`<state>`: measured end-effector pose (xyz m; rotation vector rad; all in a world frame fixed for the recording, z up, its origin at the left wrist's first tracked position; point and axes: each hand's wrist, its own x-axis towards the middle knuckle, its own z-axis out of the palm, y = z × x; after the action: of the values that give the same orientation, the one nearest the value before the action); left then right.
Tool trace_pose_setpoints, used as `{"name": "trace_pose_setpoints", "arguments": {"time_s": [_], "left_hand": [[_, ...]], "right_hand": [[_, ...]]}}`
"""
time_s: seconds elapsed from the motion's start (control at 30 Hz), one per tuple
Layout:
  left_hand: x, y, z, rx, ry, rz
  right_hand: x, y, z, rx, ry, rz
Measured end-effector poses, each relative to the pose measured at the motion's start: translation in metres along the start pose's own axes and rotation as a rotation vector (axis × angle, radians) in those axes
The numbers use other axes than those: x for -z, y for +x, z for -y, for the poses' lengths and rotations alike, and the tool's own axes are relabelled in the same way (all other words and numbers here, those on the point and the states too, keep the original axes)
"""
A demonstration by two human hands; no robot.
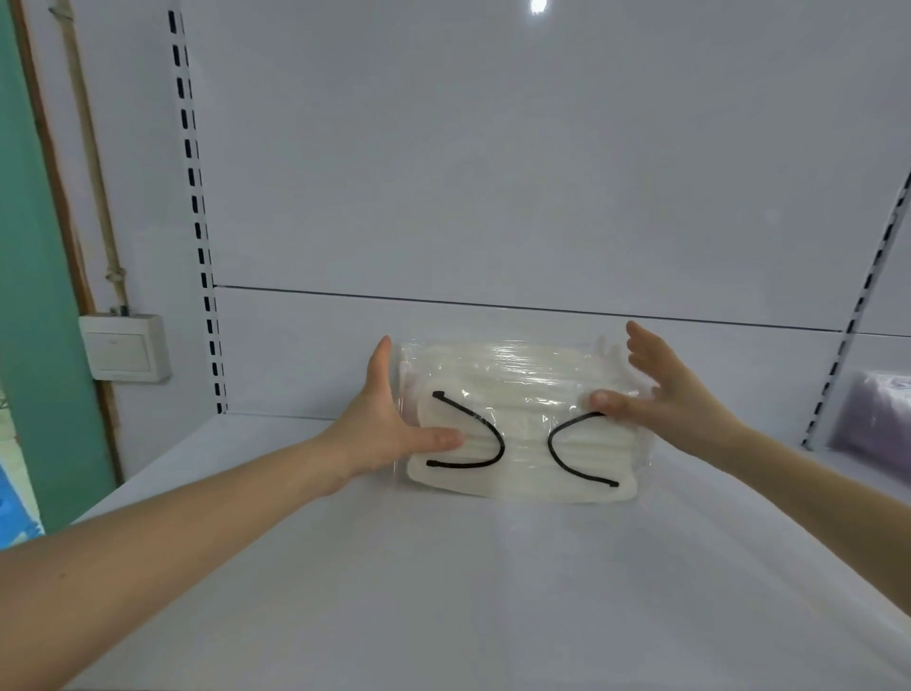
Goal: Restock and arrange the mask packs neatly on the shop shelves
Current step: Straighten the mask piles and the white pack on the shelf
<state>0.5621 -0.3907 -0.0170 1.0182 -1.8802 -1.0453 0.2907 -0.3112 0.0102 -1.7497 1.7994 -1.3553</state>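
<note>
Your left hand point(389, 424) and right hand point(660, 389), fingers straight, thumbs touching, flanked the clear-wrapped cream mask pack point(522, 434) upright on the white shelf point(493, 567). Likely light, soft, slippery: grip side edges.

You face a white shelf point(443, 592) with a glossy white back panel point(493, 172), crossed by a thin horizontal seam point(493, 302). A left slotted upright point(197, 222) and a right slotted upright point(867, 291) flank the bay. To your left, a conduit pipe point(93, 163) runs down to a white switch box point(125, 347), beside a brown strip point(54, 197) and a teal wall point(29, 296). Lamp glare point(538, 6) shows at the panel's top.
</note>
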Motion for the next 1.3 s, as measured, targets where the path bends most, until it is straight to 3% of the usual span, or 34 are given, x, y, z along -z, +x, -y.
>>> {"name": "trace_pose_setpoints", "arguments": {"time_s": [0.07, 0.17, 0.27, 0.6, 1.3], "left_hand": [[0.002, -0.006, 0.001, 0.006, 0.063, 0.024], [0.000, -0.011, 0.004, -0.016, 0.189, 0.060], [-0.005, -0.009, 0.008, -0.027, 0.267, 0.014], [-0.002, 0.003, 0.003, 0.049, 0.002, -0.001], [-0.002, 0.015, 0.008, 0.059, -0.038, 0.056]], "right_hand": [[0.006, -0.008, 0.003, 0.117, -0.322, 0.042], [0.004, -0.019, 0.008, 0.283, -0.805, 0.240], [-0.003, -0.017, 0.008, 0.326, -1.037, 0.276], [-0.007, -0.012, 0.009, 0.238, -0.907, 0.206], [-0.009, -0.014, 0.017, 0.201, -0.890, 0.284]]}}
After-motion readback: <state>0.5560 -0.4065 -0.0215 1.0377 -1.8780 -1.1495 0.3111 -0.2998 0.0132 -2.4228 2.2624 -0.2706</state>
